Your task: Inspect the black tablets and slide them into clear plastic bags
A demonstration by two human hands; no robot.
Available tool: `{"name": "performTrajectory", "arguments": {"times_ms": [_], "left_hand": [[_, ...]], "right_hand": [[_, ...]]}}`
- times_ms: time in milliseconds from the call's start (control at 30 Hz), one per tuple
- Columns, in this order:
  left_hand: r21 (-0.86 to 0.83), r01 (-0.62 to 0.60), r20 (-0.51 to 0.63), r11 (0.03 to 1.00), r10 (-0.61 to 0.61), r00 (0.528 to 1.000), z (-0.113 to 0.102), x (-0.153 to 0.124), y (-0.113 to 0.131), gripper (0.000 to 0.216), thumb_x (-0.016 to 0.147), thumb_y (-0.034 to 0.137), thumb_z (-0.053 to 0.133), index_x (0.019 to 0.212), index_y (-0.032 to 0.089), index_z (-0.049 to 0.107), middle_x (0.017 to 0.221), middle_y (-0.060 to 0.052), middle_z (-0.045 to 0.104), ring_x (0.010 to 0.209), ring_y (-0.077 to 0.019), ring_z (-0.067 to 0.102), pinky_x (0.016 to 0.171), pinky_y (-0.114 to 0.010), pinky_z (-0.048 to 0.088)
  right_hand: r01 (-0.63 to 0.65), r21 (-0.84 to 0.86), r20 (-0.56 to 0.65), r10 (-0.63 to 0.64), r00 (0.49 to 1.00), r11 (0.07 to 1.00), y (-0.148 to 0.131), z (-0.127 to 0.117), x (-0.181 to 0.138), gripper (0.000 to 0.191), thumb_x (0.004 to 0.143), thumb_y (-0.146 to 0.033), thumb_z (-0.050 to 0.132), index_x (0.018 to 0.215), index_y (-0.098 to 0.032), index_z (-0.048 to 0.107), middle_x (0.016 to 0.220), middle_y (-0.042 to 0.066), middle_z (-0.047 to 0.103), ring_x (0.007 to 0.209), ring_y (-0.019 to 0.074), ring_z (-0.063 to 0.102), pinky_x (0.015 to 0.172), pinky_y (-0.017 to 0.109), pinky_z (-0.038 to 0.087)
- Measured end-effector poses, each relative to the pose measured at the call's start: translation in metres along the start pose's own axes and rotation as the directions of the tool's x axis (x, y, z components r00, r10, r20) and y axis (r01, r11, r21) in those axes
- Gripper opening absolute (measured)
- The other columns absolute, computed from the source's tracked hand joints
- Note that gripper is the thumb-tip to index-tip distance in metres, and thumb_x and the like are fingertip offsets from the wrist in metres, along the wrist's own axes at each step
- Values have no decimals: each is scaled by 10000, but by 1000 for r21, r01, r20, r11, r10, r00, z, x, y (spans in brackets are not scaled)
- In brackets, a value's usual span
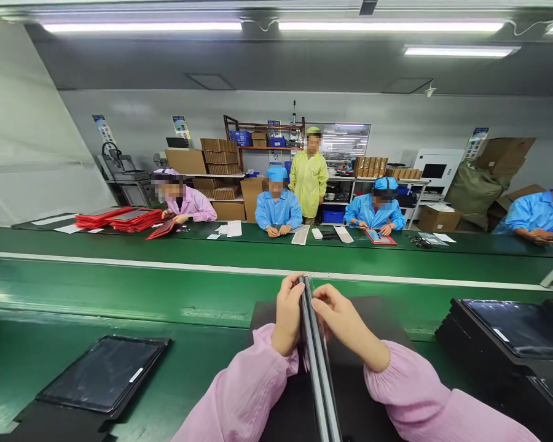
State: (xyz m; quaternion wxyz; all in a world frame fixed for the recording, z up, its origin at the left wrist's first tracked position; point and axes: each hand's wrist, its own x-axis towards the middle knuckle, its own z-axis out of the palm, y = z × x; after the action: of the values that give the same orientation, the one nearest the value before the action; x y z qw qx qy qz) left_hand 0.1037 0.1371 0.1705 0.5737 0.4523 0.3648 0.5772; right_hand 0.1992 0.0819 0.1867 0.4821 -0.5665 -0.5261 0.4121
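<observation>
Two slim flat panels with silvery edges [320,383] stand side by side on their long edges, pointing away from me, over a black sheet [371,313]. My left hand [287,314] is closed around their left side near the far end. On the opposite side, my right hand [343,316] has its fingers bent and pinching at the right panel near its top edge. Seen edge-on, the panels hide most of their faces, so I cannot tell exactly what they are. Both hands come out of pink sleeves.
A dark-screened panel [105,371] lies on black packing at the left. A stack of black trays [470,344] holding similar panels stands at the right. Beyond runs a green conveyor [166,288]; several co-workers sit behind it, near red folders [136,220], and one person stands.
</observation>
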Motion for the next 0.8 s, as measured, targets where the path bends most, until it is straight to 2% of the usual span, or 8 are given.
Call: {"name": "performTrajectory", "arguments": {"times_ms": [67,133,267,567,633,800], "left_hand": [[-80,61,32,995,-58,998,-2,1,3,241,584,284,552,802,181,570,693,26,595,552,-116,545,545,-253,458],[-140,110,77,984,-100,992,-5,1,3,257,571,280,563,809,185,543,646,47,569,480,-99,514,497,-249,437],[-169,130,86,977,-117,989,-11,1,1,254,566,257,576,803,185,521,636,56,552,456,-88,503,477,-245,439],[-165,192,156,967,-166,974,-13,1,2,252,595,238,560,834,211,485,643,58,549,370,-102,501,393,-272,437],[-138,169,170,976,-145,975,-16,3,0,254,605,233,569,850,209,506,692,38,574,412,-116,533,422,-290,461],[-64,33,169,997,-22,985,-23,7,-6,209,649,217,598,856,193,573,842,-25,625,715,-180,625,659,-347,521]], "right_hand": [[-4,152,-53,12,999,988,-2,4,18,237,624,-271,525,851,-227,469,676,-73,543,364,60,453,325,193,366],[-47,226,-35,57,998,973,-5,8,31,287,592,-222,511,878,-216,487,678,-66,546,415,66,480,346,184,386],[-107,218,59,97,994,970,-6,11,37,218,595,-190,476,812,-192,496,518,-80,507,439,82,478,388,183,402],[-116,226,80,100,992,967,-2,8,35,241,584,-212,481,824,-200,477,477,-93,483,406,79,442,391,197,385],[-106,223,86,89,992,969,-1,7,36,250,587,-225,483,835,-203,470,459,-101,467,400,80,430,393,200,388],[-92,219,123,66,990,971,0,6,36,256,591,-258,490,839,-210,452,467,-101,472,401,83,441,394,210,390]]}}
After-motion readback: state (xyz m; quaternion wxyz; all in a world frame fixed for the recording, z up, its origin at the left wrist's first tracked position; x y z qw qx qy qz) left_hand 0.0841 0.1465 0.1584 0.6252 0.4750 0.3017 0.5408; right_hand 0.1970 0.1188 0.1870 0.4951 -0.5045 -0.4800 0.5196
